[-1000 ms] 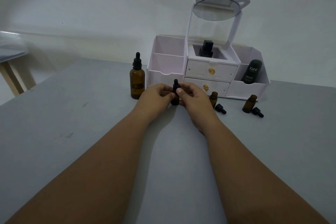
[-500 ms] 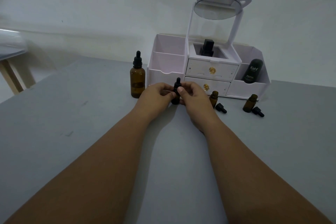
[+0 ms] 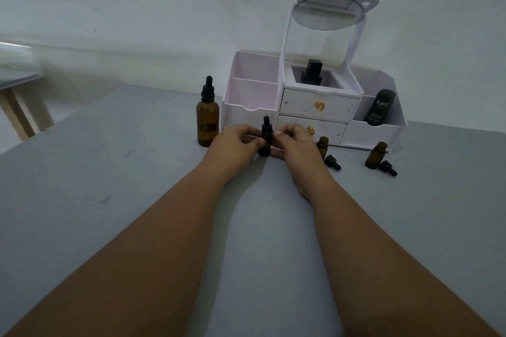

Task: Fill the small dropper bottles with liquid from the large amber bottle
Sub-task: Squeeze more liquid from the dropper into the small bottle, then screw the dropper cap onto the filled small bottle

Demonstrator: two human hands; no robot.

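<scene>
Hardly anything has moved since a second ago: both hands stay closed around the same small dropper bottle point(image 3: 265, 134), and only the black tip of its dropper cap shows a touch higher above the fingers. That bottle stands upright on the grey table point(image 3: 109, 172), just in front of the white organizer point(image 3: 252, 107). The left hand point(image 3: 235, 142) has its fingers clamped on the bottle's left side, and the right hand point(image 3: 294, 145) pinches it from the right, with fingertips up at the cap. The large amber bottle point(image 3: 207, 123) stands capped just left of the left hand, beside the organizer. To the right, two open small bottles point(image 3: 323, 145) point(image 3: 376, 156) stand apart, each with a loose black dropper cap point(image 3: 332, 162) point(image 3: 388, 167) lying beside it. A black tube point(image 3: 379, 108) leans in the organizer's right compartment, below the round mirror point(image 3: 327, 12).
</scene>
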